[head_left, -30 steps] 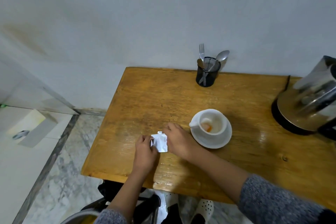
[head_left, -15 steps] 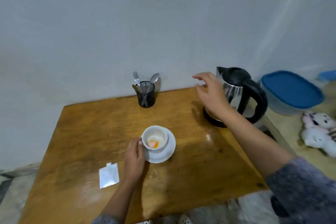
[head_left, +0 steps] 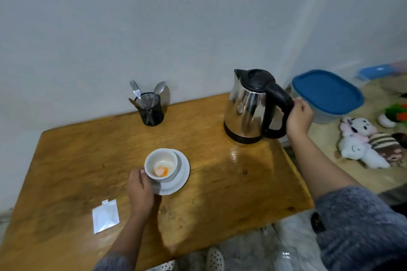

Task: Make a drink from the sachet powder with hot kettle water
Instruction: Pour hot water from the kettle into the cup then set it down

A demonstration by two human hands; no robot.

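Observation:
A white cup point(head_left: 161, 164) with orange powder at its bottom stands on a white saucer point(head_left: 179, 179) in the middle of the wooden table point(head_left: 88, 149). My left hand point(head_left: 141, 191) grips the cup's left side. The torn white sachet point(head_left: 105, 215) lies flat on the table, left of that hand. A steel kettle point(head_left: 246, 108) with a black lid and handle stands at the table's back right. My right hand point(head_left: 299, 116) is closed around the kettle's handle.
A black mesh holder point(head_left: 152, 110) with a fork and spoons stands by the wall at the back. Right of the table sit a blue-lidded tub point(head_left: 326, 92) and soft toys point(head_left: 363, 143) on a lower surface. The table's right edge is close to the kettle.
The sachet was let go and lies on the table. My left hand moved to the cup. My right hand reached past the kettle and closed on its handle. The view swung right.

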